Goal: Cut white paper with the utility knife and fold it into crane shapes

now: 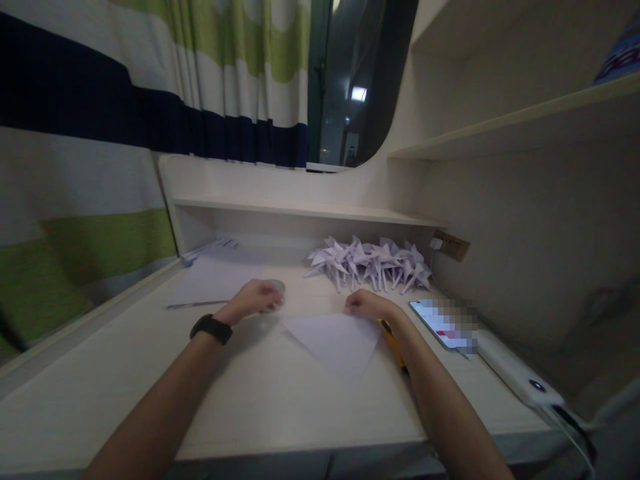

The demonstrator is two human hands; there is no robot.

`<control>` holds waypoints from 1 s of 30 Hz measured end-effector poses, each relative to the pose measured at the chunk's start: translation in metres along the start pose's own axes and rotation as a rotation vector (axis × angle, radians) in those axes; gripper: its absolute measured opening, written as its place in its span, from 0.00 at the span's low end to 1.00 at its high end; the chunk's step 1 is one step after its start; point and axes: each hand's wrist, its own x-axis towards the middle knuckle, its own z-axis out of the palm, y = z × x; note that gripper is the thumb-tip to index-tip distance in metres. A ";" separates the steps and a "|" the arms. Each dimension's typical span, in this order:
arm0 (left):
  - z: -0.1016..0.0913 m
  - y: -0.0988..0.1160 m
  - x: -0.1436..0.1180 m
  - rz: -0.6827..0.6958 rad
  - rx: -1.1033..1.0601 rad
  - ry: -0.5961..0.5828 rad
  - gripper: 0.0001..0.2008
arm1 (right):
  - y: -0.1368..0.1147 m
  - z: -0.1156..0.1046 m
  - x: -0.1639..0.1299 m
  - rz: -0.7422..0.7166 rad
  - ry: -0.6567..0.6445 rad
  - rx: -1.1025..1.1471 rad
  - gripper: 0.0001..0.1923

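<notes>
My left hand (pixel 257 298), with a black watch on the wrist, is closed around a roll of clear tape (pixel 277 288) held a little above the desk. To its right a white sheet of paper folded into a triangle (pixel 335 340) lies with one point toward me. My right hand (pixel 367 304) is closed at the paper's far edge, fingertips curled together; whatever they pinch is too small to make out. Partly under my right forearm is a yellow and black utility knife (pixel 394 345).
Several white paper pinwheels (pixel 373 260) lie heaped at the back. A stack of white paper (pixel 215 273) is at the back left, rolled paper sticks (pixel 210 248) behind it. On the right are a lit phone (pixel 440 323) and a white power strip (pixel 515 370) with cables.
</notes>
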 end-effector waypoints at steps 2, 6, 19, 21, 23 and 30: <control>0.010 0.006 0.002 0.127 0.047 -0.042 0.19 | -0.008 0.007 0.004 -0.028 -0.029 0.018 0.09; 0.034 0.018 -0.002 0.329 0.174 -0.308 0.21 | -0.026 0.022 0.011 -0.098 -0.066 0.051 0.09; 0.052 0.005 -0.004 0.272 0.051 -0.380 0.14 | -0.045 0.020 0.002 -0.102 -0.147 0.455 0.15; 0.051 0.003 -0.003 0.273 0.055 -0.381 0.14 | -0.045 0.020 0.002 -0.106 -0.148 0.482 0.15; 0.050 0.004 -0.003 0.268 0.037 -0.394 0.14 | -0.044 0.021 0.003 -0.099 -0.154 0.492 0.14; 0.035 0.015 -0.011 0.190 -0.006 -0.377 0.13 | -0.030 0.009 -0.001 -0.004 -0.124 0.596 0.11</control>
